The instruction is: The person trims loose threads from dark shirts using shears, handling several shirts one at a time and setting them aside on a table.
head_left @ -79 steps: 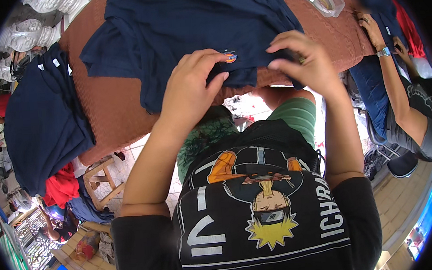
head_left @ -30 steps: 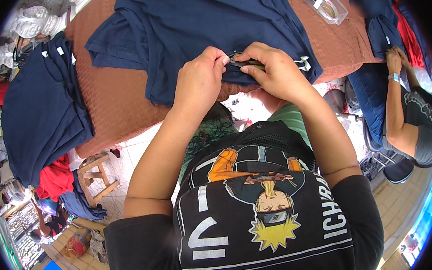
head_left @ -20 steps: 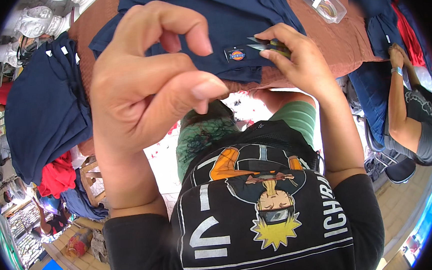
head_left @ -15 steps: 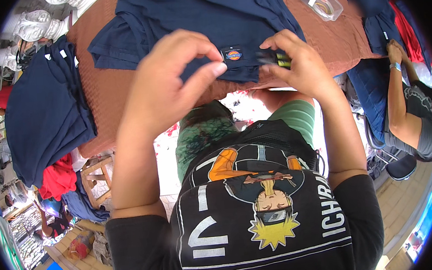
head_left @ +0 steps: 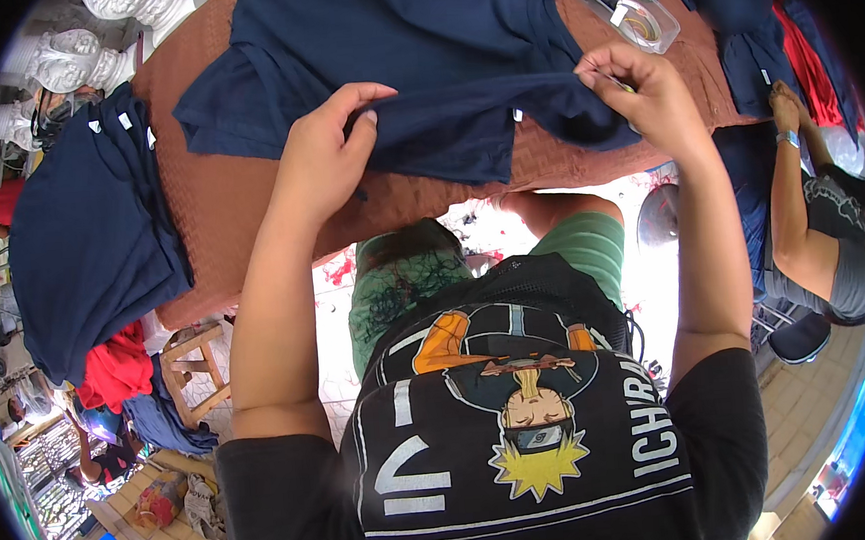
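A navy shirt [head_left: 406, 31] lies spread on the brown cloth-covered table [head_left: 212, 195] in front of me. The near edge of its fabric is lifted and stretched sideways between my hands. My left hand [head_left: 329, 147] pinches that edge between thumb and fingers at the left end. At the right end my right hand [head_left: 646, 94] pinches the same edge, higher and farther out. A thin glint shows by the right fingers, but the small dark and yellow-green tool seen there earlier is mostly hidden. A small white tag peeks out under the raised fabric.
A clear plastic box [head_left: 641, 25] sits at the table's far right. A pile of navy garments [head_left: 89, 234] hangs over the left edge, above red cloth [head_left: 116, 362] and a wooden stool [head_left: 194, 372]. At right, a co-worker's hands [head_left: 784, 105] touch navy and red garments.
Both hands have taken hold of the shirt's edge and pulled it up taut. My right hand moved right, my left slightly down. The label that lay between them is now covered.
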Demonstrator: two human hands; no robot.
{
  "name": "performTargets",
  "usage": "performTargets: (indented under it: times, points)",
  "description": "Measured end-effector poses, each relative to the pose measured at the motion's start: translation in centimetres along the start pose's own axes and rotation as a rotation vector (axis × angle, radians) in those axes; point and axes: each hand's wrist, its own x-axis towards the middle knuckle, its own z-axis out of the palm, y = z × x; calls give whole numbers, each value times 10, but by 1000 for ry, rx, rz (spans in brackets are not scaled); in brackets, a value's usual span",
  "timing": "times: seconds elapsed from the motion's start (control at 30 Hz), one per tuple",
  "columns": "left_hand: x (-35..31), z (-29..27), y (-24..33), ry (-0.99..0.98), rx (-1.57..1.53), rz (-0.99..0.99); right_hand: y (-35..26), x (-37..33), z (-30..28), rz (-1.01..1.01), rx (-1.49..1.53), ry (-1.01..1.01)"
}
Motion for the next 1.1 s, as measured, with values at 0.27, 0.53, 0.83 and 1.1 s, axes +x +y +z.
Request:
performTargets:
  times: [0.27, 0.53, 0.83, 1.1]
  points:
    - [30, 2, -21, -47, 96, -189, 37, 34, 31, 95, -151, 60]
    - [-10, 2, 73, 203, -20, 341, 3, 8, 3, -415, -93, 761]
    - [-21, -5, 7, 459, -263, 204, 36, -40, -8, 30, -228, 736]
    - [-25, 45, 7, 324, 428, 346, -4, -28, 68, -277, -349, 225]
